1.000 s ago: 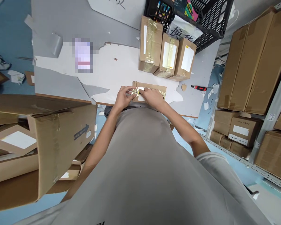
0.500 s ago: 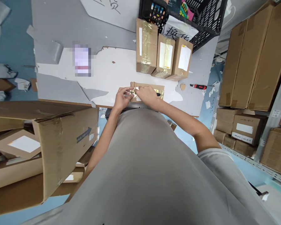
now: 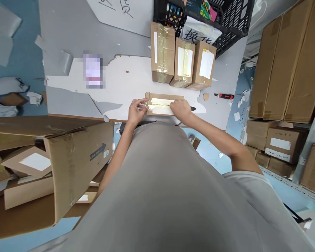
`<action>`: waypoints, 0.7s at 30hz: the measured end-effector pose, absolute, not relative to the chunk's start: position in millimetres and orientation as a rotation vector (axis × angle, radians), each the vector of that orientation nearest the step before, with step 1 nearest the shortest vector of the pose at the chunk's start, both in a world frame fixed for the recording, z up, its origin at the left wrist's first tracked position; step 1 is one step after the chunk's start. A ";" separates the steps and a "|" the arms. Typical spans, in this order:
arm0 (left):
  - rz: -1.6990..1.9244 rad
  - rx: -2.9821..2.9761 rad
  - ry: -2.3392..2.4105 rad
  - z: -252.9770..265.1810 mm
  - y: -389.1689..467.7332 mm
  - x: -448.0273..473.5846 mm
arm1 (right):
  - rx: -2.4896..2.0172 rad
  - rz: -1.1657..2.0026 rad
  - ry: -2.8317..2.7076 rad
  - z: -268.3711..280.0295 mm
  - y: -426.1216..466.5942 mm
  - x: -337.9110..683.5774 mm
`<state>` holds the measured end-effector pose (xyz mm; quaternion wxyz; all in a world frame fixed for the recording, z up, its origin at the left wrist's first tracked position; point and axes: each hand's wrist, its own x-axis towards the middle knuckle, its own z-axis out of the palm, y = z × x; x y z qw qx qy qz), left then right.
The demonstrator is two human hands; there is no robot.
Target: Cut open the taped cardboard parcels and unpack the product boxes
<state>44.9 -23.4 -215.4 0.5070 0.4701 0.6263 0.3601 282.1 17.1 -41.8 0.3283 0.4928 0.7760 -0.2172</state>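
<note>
While left fingers (image 3: 141, 100) touch cardboard (image 3: 160, 105), right fingers (image 3: 175, 107) clench.

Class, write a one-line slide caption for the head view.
Left hand at one end of a taped cardboard box, right hand gripping a dark-ended tool over it.

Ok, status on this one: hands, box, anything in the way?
Left hand at left end of taped box. Right hand gripping dark-ended tool over box's right part. Nothing seen in the way; three cartons stand beyond.
</note>
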 end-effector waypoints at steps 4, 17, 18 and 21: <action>0.868 1.129 1.509 -214.1 -24.8 46.2 | 1.445 -0.458 1.843 -28.8 4.0 334.0; 0.869 1.059 1.590 -217.8 -18.5 9.5 | 2.046 -1.385 2.148 -90.1 -36.6 404.6; 0.865 1.038 1.599 -218.6 -18.6 4.7 | 2.171 -1.555 2.078 -103.1 -41.8 399.4; 0.840 0.978 1.615 -222.1 -19.0 -6.9 | 2.615 -1.871 1.727 -139.6 -51.7 378.3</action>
